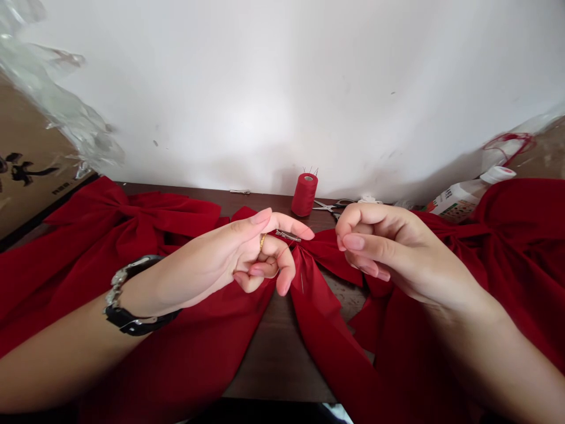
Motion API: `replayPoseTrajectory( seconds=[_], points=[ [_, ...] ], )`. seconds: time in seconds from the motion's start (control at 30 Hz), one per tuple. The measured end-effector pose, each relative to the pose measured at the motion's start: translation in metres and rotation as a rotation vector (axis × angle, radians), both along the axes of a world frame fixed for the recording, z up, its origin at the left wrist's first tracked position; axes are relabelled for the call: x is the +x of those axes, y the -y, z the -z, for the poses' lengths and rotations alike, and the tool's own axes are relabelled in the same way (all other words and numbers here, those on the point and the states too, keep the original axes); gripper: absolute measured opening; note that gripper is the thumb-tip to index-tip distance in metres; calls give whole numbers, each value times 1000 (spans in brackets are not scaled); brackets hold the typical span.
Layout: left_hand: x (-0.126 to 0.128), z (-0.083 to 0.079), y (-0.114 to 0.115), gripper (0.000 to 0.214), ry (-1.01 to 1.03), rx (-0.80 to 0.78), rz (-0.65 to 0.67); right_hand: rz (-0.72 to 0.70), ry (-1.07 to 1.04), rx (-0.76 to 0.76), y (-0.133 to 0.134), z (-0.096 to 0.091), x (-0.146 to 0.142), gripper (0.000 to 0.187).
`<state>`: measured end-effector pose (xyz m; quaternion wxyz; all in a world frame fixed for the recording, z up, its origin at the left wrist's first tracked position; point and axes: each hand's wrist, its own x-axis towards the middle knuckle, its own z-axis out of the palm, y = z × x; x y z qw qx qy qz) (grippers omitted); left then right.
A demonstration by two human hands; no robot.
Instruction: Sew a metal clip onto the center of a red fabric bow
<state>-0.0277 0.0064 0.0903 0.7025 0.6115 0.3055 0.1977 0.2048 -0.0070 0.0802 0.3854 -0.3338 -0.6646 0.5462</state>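
A red fabric bow (pixel 318 277) lies on the dark wooden table (pixel 273 353), its centre gathered between my hands. My left hand (pixel 256 253), with a gold ring and a wrist watch, is closed; its thumb and forefinger pinch a small metal hair clip (pixel 288 236) at the bow's knot. A thin needle (pixel 302 281) hangs just below the knot. My right hand (pixel 379 247) is curled to the right of the knot, thumb pressed to the fingers on the red fabric; a thread in that pinch cannot be made out.
A red thread spool (pixel 304 194) with needles stuck in its top stands at the back by the white wall. Scissors (pixel 329 205) lie beside it. More red bows (pixel 123 224) lie left and right. A white bottle (pixel 468 197) lies at the back right, a cardboard box (pixel 26 171) at the left.
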Motion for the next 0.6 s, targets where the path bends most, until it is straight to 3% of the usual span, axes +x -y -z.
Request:
replayPoseTrajectory(
  seconds=[0.17, 0.27, 0.43, 0.6],
  points=[
    [-1, 0, 1, 45, -28, -14, 17, 47, 119, 211, 3, -2, -2, 14],
    [0, 0, 2, 40, -32, -11, 29, 117, 275, 495, 6, 0, -6, 5],
    [3, 1, 3, 27, -64, -26, 35, 229, 403, 963, 9, 13, -16, 14],
    [4, 4, 3, 15, -107, -16, 55, 273, 483, 1107, 12, 21, -21, 16]
  ],
)
